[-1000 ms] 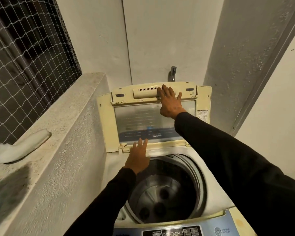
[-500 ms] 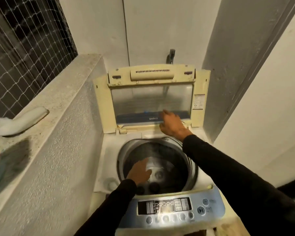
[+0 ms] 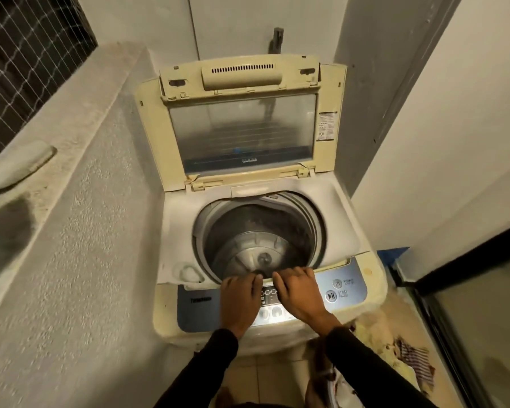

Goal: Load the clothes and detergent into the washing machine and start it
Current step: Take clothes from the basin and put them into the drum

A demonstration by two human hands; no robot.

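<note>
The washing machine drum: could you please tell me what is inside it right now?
Inside the drum only the bare pulsator shows; no clothes are visible. Its near edge is covered by the left hand and right hand resting at the rim.

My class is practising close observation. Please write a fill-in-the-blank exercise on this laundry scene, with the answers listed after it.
1. The lid of the washing machine stands ____.
2. The drum holds ____ clothes.
3. The left hand and the right hand both rest on the ____ panel at the machine's front.
4. Some clothes lie on the ____ to the right of the machine.

Answers: open; no; control; floor
</note>
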